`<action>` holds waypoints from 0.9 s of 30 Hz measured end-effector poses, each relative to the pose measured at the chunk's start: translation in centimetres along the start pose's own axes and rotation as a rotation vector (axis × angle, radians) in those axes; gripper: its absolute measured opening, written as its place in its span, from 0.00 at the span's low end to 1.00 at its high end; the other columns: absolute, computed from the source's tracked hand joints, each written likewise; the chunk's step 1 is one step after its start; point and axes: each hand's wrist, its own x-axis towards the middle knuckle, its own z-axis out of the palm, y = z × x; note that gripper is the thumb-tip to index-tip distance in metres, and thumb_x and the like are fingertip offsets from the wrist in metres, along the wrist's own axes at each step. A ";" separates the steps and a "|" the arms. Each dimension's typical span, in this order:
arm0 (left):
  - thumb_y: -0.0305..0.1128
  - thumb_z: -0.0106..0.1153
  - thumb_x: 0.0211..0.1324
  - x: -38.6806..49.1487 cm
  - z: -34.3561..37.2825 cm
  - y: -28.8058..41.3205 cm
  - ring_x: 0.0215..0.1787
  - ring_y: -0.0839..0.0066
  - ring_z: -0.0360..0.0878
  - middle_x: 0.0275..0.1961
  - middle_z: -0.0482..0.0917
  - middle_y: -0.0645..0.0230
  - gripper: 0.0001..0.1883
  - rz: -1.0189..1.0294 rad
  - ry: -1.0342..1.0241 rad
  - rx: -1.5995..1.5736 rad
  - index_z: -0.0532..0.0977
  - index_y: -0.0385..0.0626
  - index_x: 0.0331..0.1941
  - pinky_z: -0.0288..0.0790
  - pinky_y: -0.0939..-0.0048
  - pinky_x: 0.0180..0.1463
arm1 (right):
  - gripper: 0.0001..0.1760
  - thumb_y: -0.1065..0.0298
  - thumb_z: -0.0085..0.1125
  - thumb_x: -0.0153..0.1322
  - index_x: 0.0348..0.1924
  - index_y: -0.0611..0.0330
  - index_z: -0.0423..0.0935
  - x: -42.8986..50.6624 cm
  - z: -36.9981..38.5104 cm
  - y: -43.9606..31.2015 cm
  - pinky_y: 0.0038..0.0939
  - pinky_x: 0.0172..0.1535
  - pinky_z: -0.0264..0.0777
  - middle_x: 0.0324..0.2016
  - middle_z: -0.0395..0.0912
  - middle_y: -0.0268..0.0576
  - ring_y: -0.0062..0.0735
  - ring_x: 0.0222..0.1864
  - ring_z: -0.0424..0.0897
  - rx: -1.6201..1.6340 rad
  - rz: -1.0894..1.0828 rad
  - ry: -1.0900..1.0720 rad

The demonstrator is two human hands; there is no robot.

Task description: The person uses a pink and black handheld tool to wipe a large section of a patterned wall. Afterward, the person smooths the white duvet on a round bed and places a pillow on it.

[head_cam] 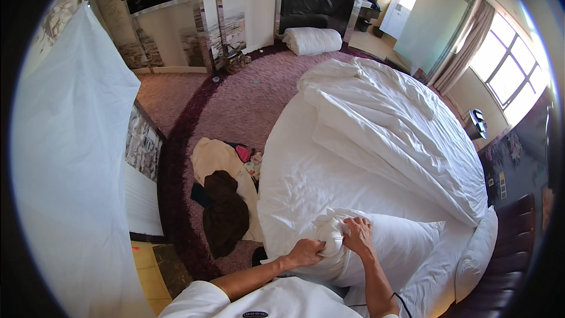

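A white pillow (388, 238) lies near me on the round bed, one end bunched up towards my body. At that end, my left hand (306, 251) pinches the gathered edge of its white pillowcase (318, 229). My right hand (358, 234) grips the same bunched opening from the other side, fingers pressed into the fabric. Between the two hands a bulge of white filling or cloth (334, 240) shows. Under the pillow spreads a white bed sheet (291, 176). A rumpled white duvet (379, 110) covers the far and right part of the bed.
Heaped clothes (225, 212) lie on the pink carpet (247, 97) left of the bed. A rolled white quilt (312, 40) rests by the far wall. Another white pillow (476, 256) leans by the dark padded headboard (514, 247). A white cloth (79, 150) hangs at left.
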 end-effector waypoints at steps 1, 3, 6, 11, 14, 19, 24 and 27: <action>0.31 0.63 0.46 -0.1 0.0 -0.1 0.38 0.49 0.83 0.33 0.84 0.54 0.09 0.056 0.005 -0.041 0.80 0.45 0.35 0.76 0.52 0.42 | 0.17 0.70 0.63 0.59 0.42 0.53 0.82 0.4 0.4 0.2 0.50 0.53 0.65 0.42 0.80 0.49 0.50 0.50 0.76 -0.021 -0.019 0.020; 0.31 0.64 0.46 -0.4 0.0 -0.1 0.38 0.50 0.83 0.34 0.84 0.53 0.09 0.111 0.019 -0.076 0.80 0.44 0.34 0.76 0.54 0.40 | 0.13 0.69 0.62 0.59 0.39 0.54 0.82 0.9 1.2 1.1 0.50 0.52 0.65 0.40 0.81 0.48 0.49 0.48 0.77 -0.042 -0.092 0.046; 0.30 0.64 0.46 -0.8 -0.2 -1.0 0.38 0.51 0.84 0.34 0.84 0.53 0.11 0.145 0.080 -0.058 0.80 0.43 0.36 0.77 0.57 0.40 | 0.09 0.70 0.59 0.60 0.34 0.55 0.82 1.4 1.0 4.0 0.48 0.49 0.66 0.34 0.82 0.46 0.48 0.45 0.78 -0.123 0.096 0.121; 0.31 0.62 0.48 -1.8 -1.0 -3.1 0.39 0.50 0.85 0.37 0.84 0.50 0.17 -0.164 0.027 -0.276 0.79 0.40 0.44 0.76 0.60 0.41 | 0.06 0.68 0.59 0.60 0.30 0.55 0.79 -1.1 -0.4 7.4 0.49 0.49 0.65 0.31 0.82 0.46 0.47 0.42 0.79 -0.086 0.208 0.152; 0.35 0.67 0.47 -1.4 -2.1 -2.5 0.47 0.50 0.82 0.43 0.83 0.50 0.24 -0.347 0.052 -0.349 0.77 0.38 0.49 0.74 0.59 0.50 | 0.06 0.66 0.59 0.61 0.31 0.54 0.78 -1.9 1.1 6.2 0.49 0.49 0.65 0.30 0.82 0.45 0.47 0.40 0.80 -0.041 0.192 0.144; 0.41 0.75 0.43 1.3 -4.9 1.5 0.65 0.47 0.69 0.59 0.74 0.48 0.39 0.075 0.389 0.165 0.72 0.33 0.59 0.63 0.50 0.69 | 0.06 0.66 0.57 0.63 0.32 0.54 0.78 -2.7 1.4 4.4 0.50 0.49 0.65 0.29 0.83 0.44 0.47 0.38 0.81 0.027 0.295 0.168; 0.46 0.76 0.43 4.9 -2.9 4.7 0.63 0.49 0.72 0.58 0.76 0.49 0.40 0.292 0.292 0.323 0.71 0.35 0.58 0.63 0.49 0.68 | 0.05 0.69 0.55 0.62 0.30 0.55 0.78 -3.2 0.5 3.2 0.51 0.46 0.67 0.27 0.82 0.45 0.48 0.36 0.82 0.068 0.261 0.160; 0.55 0.73 0.46 5.0 -0.6 3.8 0.58 0.49 0.76 0.53 0.78 0.50 0.35 0.067 -0.043 0.289 0.74 0.37 0.49 0.69 0.47 0.60 | 0.04 0.70 0.55 0.61 0.28 0.55 0.77 -4.3 0.3 2.9 0.51 0.44 0.68 0.25 0.81 0.45 0.48 0.34 0.82 0.093 0.239 0.193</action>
